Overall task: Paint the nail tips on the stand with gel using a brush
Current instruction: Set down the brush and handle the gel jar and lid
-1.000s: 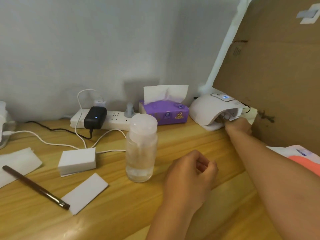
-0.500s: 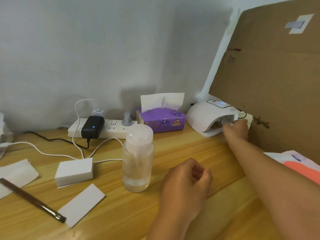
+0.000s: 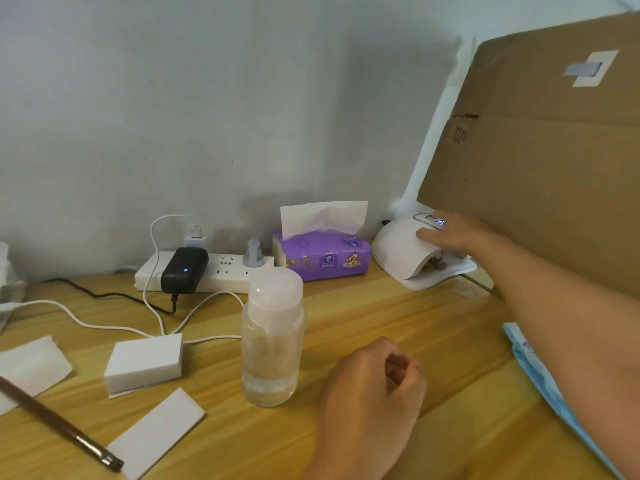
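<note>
A white curing lamp (image 3: 398,252) stands at the back right of the wooden table (image 3: 398,317). My right hand (image 3: 450,233) rests on top of the lamp with straight fingers, a fingertip at its lit panel. Something small and brown (image 3: 437,263) shows inside the lamp's mouth; I cannot tell whether it is the nail stand. My left hand (image 3: 370,393) hovers over the table near the front, fingers loosely curled, holding nothing. A dark-handled brush (image 3: 59,426) lies at the front left, its metal ferrule touching a white pad (image 3: 156,433).
A clear bottle with a white cap (image 3: 272,337) stands mid-table. White pad blocks (image 3: 143,363), a power strip with plugs (image 3: 207,270), cables and a purple tissue pack (image 3: 322,256) lie behind. A large cardboard sheet (image 3: 536,161) leans at the right; a blue packet (image 3: 540,372) lies under my right forearm.
My right hand has drawn out of the lamp's mouth and risen onto its top. My left hand has stayed loosely curled. The view has tilted upward.
</note>
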A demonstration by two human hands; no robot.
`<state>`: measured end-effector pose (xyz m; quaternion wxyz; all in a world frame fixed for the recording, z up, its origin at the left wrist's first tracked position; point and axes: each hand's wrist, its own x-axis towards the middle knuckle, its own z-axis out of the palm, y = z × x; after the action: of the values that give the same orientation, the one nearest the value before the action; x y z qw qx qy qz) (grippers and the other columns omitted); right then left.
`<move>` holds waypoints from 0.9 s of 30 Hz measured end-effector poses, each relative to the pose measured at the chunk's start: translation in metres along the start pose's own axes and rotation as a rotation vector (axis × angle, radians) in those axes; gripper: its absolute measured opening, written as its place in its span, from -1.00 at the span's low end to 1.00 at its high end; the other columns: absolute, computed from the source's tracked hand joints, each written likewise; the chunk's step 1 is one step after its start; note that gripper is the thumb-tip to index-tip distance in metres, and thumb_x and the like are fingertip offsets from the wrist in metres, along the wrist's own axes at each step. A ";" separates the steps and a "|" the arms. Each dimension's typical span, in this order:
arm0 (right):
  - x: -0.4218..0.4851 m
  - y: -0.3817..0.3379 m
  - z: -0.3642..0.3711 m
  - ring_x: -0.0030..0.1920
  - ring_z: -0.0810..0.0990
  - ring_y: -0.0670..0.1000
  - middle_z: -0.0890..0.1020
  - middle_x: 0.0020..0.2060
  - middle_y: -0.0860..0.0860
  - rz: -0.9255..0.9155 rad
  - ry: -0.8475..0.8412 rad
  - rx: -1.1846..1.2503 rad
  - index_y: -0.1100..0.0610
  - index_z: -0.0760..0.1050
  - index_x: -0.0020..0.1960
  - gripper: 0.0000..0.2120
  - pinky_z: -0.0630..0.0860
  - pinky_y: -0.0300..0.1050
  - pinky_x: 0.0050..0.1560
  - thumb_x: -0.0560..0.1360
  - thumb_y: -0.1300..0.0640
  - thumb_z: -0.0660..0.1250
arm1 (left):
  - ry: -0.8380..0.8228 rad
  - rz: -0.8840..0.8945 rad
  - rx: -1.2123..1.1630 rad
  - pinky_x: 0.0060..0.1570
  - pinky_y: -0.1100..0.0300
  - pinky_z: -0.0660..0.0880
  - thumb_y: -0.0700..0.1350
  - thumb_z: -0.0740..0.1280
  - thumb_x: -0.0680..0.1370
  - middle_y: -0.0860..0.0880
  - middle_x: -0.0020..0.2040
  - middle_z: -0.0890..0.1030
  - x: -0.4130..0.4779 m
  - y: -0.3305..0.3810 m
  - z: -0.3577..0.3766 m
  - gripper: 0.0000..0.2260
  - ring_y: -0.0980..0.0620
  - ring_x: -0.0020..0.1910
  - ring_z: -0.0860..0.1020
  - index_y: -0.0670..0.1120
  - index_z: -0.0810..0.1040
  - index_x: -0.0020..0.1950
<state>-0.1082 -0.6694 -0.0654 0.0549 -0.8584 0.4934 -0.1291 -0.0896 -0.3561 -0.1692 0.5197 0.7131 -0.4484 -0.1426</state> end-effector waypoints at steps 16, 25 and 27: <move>-0.041 0.007 0.045 0.15 0.51 0.25 0.46 0.22 0.15 0.198 0.471 0.483 0.16 0.22 0.31 -0.61 0.37 0.01 -0.03 0.53 0.09 0.20 | 0.035 -0.022 -0.035 -0.23 0.20 0.45 0.14 0.35 0.50 0.15 -0.32 0.59 0.001 0.001 0.003 -0.77 0.19 -0.37 0.49 0.00 0.54 -0.18; -0.050 0.013 0.088 0.07 0.54 0.19 0.42 0.20 0.17 0.286 0.217 0.327 0.18 0.42 0.21 -0.66 0.40 -0.04 -0.01 0.53 0.00 0.28 | 0.060 0.002 -0.106 -0.34 0.21 0.41 0.15 0.39 0.48 0.20 -0.41 0.54 0.001 -0.001 0.007 -0.76 0.20 -0.44 0.45 0.00 0.55 -0.24; -0.044 0.010 0.089 0.06 0.54 0.19 0.43 0.19 0.17 0.316 0.215 0.310 0.18 0.43 0.19 -0.65 0.37 -0.06 -0.07 0.52 -0.03 0.29 | 0.062 0.008 -0.113 -0.33 0.21 0.42 0.12 0.40 0.47 0.19 -0.40 0.55 0.002 -0.002 0.007 -0.77 0.20 -0.43 0.46 -0.02 0.56 -0.23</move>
<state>-0.1134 -0.6394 -0.1600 0.1528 -0.7331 0.5989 -0.2839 -0.0922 -0.3619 -0.1733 0.5734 0.6850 -0.4260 -0.1434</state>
